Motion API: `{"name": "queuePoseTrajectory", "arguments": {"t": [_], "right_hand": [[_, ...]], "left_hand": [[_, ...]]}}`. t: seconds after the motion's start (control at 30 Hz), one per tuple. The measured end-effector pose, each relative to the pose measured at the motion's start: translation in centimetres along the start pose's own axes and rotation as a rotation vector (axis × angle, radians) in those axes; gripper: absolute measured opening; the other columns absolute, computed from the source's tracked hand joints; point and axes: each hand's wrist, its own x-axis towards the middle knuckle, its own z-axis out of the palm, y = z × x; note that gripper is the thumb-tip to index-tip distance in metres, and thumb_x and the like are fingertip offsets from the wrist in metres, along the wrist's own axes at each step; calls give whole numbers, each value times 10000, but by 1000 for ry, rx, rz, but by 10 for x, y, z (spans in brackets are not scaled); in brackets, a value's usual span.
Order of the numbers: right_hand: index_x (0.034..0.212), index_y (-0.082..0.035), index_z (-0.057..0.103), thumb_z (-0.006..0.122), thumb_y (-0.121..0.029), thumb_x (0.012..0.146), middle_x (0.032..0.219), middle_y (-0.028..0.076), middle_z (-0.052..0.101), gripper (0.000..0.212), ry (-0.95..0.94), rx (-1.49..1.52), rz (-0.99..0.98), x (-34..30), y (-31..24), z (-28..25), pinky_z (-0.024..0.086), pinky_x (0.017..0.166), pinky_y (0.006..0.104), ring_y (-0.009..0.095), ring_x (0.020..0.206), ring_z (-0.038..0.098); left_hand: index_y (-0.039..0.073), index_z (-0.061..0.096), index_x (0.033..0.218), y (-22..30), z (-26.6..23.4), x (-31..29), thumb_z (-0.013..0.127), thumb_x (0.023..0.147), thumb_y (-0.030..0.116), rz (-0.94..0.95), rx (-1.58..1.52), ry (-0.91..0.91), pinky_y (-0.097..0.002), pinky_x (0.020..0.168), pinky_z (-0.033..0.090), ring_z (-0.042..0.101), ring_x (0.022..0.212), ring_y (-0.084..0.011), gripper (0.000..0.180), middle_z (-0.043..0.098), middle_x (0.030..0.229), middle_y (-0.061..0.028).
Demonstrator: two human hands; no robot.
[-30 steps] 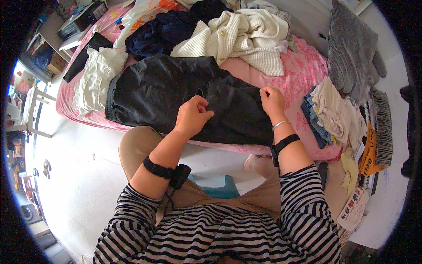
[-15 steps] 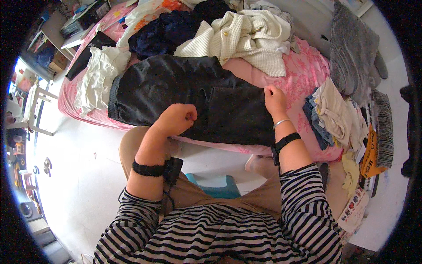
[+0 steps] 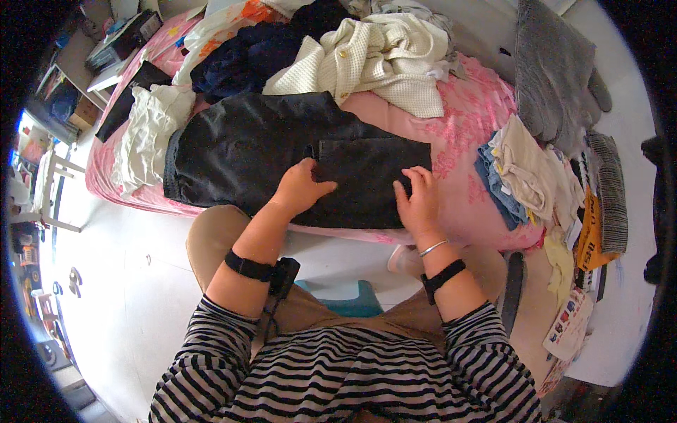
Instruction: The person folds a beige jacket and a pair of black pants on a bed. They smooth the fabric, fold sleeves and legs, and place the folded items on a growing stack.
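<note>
Black trousers (image 3: 247, 144) lie flat across the pink bed, their gathered waistband on the left and a folded-over leg section (image 3: 367, 169) on the right. My left hand (image 3: 300, 189) rests on the cloth by the left edge of that fold, open, with its thumb apart from the fingers. At the right end of the folded leg, my right hand (image 3: 419, 204) is open, fingers spread and touching the black fabric near its lower right edge. Neither hand lifts any cloth.
Behind the trousers are a cream waffle-knit garment (image 3: 381, 60) and a dark navy one (image 3: 247, 60). A crumpled white garment (image 3: 151, 134) lies left. Folded clothes (image 3: 525, 169) are stacked right. A grey cushion-like textile (image 3: 553, 77) stands far right. A teal stool (image 3: 349, 302) shows below me.
My right hand has let go of the fold's upper right corner and moved down and left, its fingers opening. My left hand has uncurled and moved slightly right onto the trousers.
</note>
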Motion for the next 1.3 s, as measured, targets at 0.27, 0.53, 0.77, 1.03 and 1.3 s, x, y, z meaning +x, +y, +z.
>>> {"name": "queuePoseTrajectory", "arguments": {"t": [0.27, 0.53, 0.77, 1.03, 1.3], "right_hand": [[1189, 7, 559, 682, -310, 870, 1192, 226, 569, 466, 219, -47, 182, -19, 21, 5, 434, 941, 458, 399, 1103, 526], [1142, -21, 639, 704, -326, 855, 1085, 138, 690, 423, -134, 597, 801, 0, 46, -8, 476, 868, 389, 282, 984, 641], [1228, 2, 605, 673, -130, 856, 1131, 86, 660, 400, -187, 1170, 780, 24, 53, -41, 489, 900, 346, 202, 1019, 626], [1170, 11, 623, 663, -100, 823, 1030, 86, 679, 367, 11, 998, 823, 34, 133, -147, 521, 793, 339, 213, 879, 646], [1121, 5, 606, 665, -164, 855, 970, 141, 679, 321, -57, -208, 598, -6, 187, -129, 505, 816, 408, 329, 881, 641]], "left_hand": [[58, 606, 1034, -2, -29, -10, 781, 760, 219, -78, 227, 192, -393, 707, 507, 618, 759, -306, 362, 642, 874, -132], [119, 537, 1315, 0, -4, -13, 750, 789, 307, 268, 255, 321, -455, 1005, 427, 479, 1191, -409, 598, 488, 1306, -223], [202, 438, 1441, 3, 10, -3, 640, 868, 449, 167, 523, 258, -556, 1111, 266, 315, 1375, -440, 657, 327, 1507, -233], [265, 364, 1486, 55, 73, 36, 606, 860, 554, 289, 488, 55, -578, 1121, 245, 278, 1397, -432, 731, 287, 1541, -187], [274, 370, 1477, 49, 65, 60, 535, 925, 505, 322, 677, -94, -587, 1129, 233, 252, 1433, -364, 621, 264, 1562, -147]]}}
